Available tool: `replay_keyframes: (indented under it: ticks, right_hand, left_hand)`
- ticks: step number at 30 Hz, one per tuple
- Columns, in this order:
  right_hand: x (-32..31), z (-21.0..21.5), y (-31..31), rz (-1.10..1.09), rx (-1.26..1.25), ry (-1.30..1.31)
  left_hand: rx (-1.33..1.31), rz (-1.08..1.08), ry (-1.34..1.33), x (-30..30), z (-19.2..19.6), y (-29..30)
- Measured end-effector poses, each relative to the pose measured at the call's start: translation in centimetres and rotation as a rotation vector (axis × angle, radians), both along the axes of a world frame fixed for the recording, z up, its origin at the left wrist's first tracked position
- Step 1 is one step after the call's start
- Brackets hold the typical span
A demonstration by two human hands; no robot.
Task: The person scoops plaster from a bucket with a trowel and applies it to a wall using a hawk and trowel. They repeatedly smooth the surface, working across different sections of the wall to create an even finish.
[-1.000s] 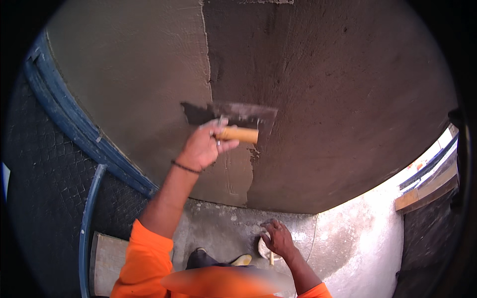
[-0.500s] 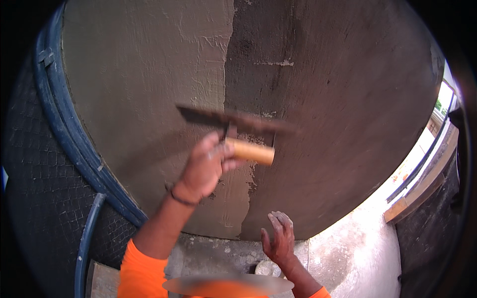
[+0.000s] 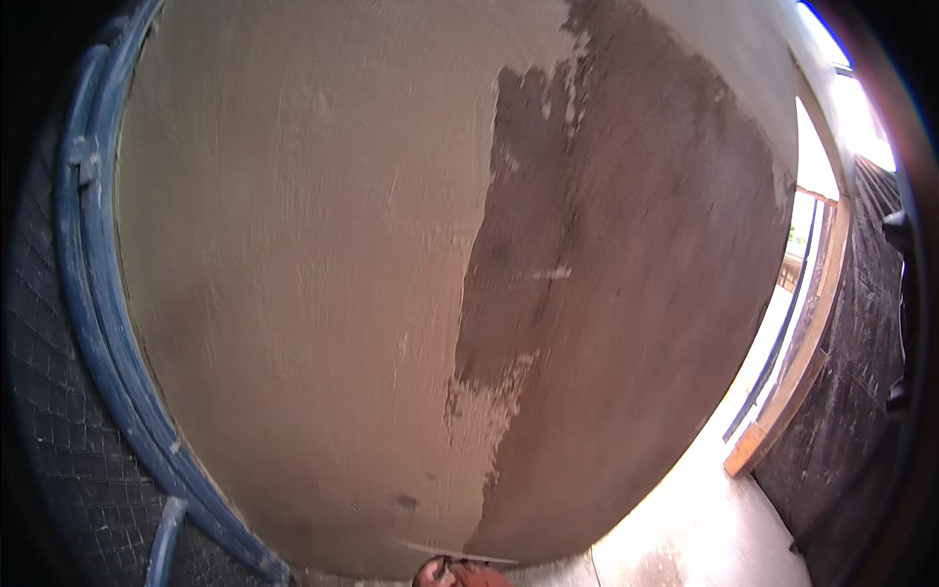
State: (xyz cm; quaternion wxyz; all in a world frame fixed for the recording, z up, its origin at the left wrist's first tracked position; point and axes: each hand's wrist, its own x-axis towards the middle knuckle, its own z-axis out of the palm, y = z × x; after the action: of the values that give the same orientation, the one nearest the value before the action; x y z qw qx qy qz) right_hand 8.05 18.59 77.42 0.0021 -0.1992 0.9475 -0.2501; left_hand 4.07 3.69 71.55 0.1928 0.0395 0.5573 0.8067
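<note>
One hand (image 3: 458, 573) alone was glimpsed, at the wall's (image 3: 293, 293) bottom edge, just under a trowel (image 3: 455, 553) blade; its grip could not be told. Wet dark plaster (image 3: 626, 293) beside the paler dry part might be gouged if the barely seen blade were tilted.

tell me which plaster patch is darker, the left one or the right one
The right patch: dark brown and damp-looking, while the left patch is pale tan.
</note>
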Motion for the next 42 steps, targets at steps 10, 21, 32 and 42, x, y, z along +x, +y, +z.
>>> replay_keyframes:
  ticks: [10,21,32,42]
  right_hand:
    - [-0.7,-15.7,2.7,0.191,0.036,0.297]
    - [-7.3,-33.3,9.6,0.210,0.227,-0.002]
    - [-12.2,-54.7,10.9,0.277,0.559,0.153]
    - [-18.0,-50.5,12.0,0.395,0.610,-0.124]
  left_hand:
    - [-0.414,-0.215,0.121,2.4,-8.5,-6.1]
    - [-1.482,0.365,-0.469,33.1,-17.7,-32.4]
    - [-1.080,0.436,-1.053,51.2,-16.2,-14.1]
    - [-0.996,0.443,-0.774,49.1,-16.1,-13.6]
